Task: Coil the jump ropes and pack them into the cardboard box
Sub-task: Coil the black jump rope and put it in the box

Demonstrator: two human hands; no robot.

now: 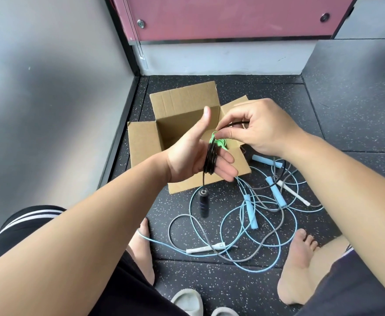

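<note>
A black jump rope (210,159) is wound in several loops around the straight fingers of my left hand (193,153), thumb up. Its black handle (203,202) hangs below on a short length of cord. My right hand (259,128) pinches the free black cord just right of the coil. Both hands hover over the open cardboard box (146,142), where a green rope (218,142) shows behind my fingers. Light blue ropes with blue foam handles (250,210) and a grey rope with white handles (204,249) lie tangled on the floor.
The dark speckled rubber floor (346,124) spreads around the box. A grey wall stands at left and a pink panel at the back. My bare feet (297,267) flank the tangled ropes. Pale slippers (188,302) lie near the bottom edge.
</note>
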